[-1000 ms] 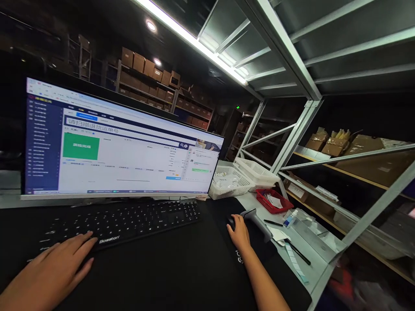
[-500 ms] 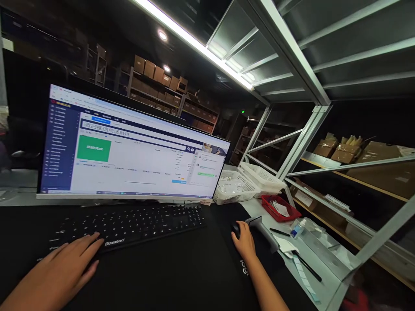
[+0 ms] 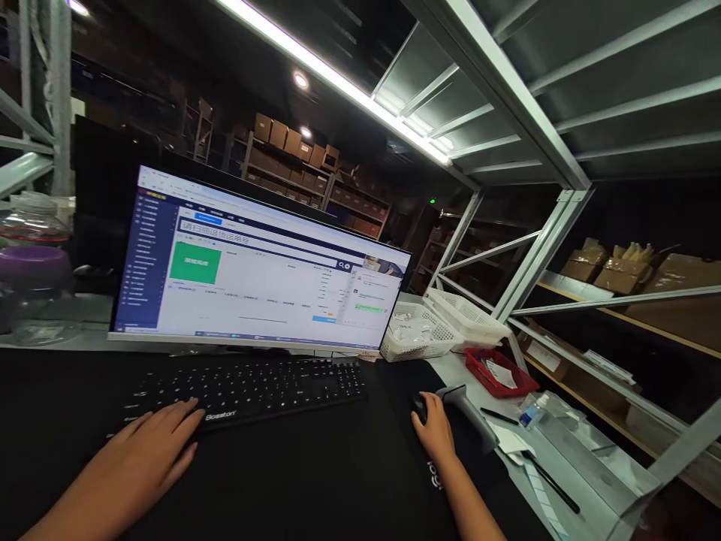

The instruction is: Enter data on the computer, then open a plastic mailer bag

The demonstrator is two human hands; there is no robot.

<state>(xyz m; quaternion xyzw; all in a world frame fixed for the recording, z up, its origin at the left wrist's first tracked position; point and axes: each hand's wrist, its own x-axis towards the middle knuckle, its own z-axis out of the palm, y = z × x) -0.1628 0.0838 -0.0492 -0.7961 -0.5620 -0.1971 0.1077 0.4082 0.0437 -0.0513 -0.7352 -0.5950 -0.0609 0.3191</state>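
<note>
My left hand (image 3: 143,451) lies palm down with its fingers stretched over the lower left part of a black keyboard (image 3: 253,391). Over a black mouse (image 3: 419,408) on the dark mat, my right hand (image 3: 435,432) is curled, its fingers wrapped round it. Just right of that hand a grey handheld barcode scanner (image 3: 470,417) rests on the mat. Behind the keyboard stands a lit monitor (image 3: 270,300) showing a web page with a green block at its left and a chat window at its right.
White perforated baskets (image 3: 422,342) and a red basket (image 3: 499,376) stand right of the monitor. A small bottle (image 3: 534,412), pens and paper lie near the right table edge. Metal shelving (image 3: 541,248) rises at the right. Clear jars (image 3: 37,293) stand at the far left.
The view has turned to the left, so everything sits further right and the jars at the left have come into view. Both hands stay at the keyboard and mouse.
</note>
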